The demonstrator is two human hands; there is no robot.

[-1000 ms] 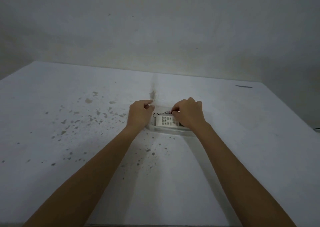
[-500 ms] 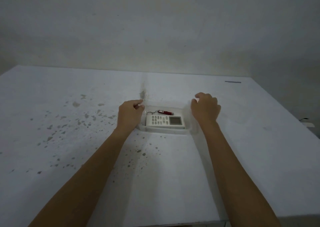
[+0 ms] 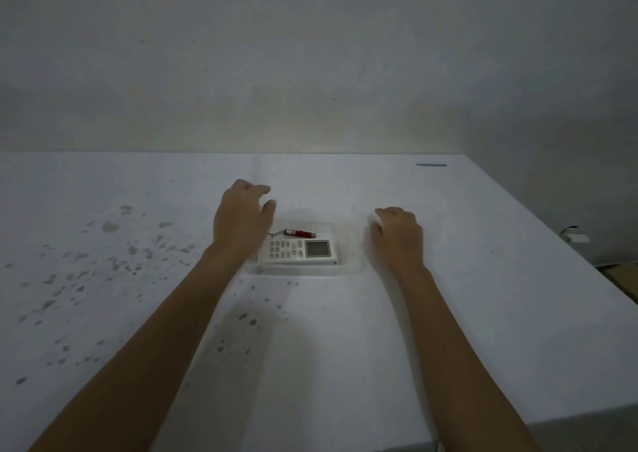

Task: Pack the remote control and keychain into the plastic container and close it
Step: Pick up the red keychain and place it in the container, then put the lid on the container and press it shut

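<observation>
Remote (image 3: 299,252) lying flat inside clear plastic container (image 3: 345,269), screen end toward the right. Red keychain (image 3: 299,233) tucked just behind it, chain trailing left under the left hand (image 3: 241,223). Container sitting mid-counter (image 3: 345,348), no lid on yet. Left hand hovering over the container's left end, grip loosely spread, holding nothing. Right hand (image 3: 398,241) just off the right end, fingers curled; something faint and clear around there, maybe the lid, can't tell. Could go wrong: lid catching on the keychain if it rides up, or see-through lid getting misjudged and seated crooked. Count: one remote, one keychain, one container, two hands.
</observation>
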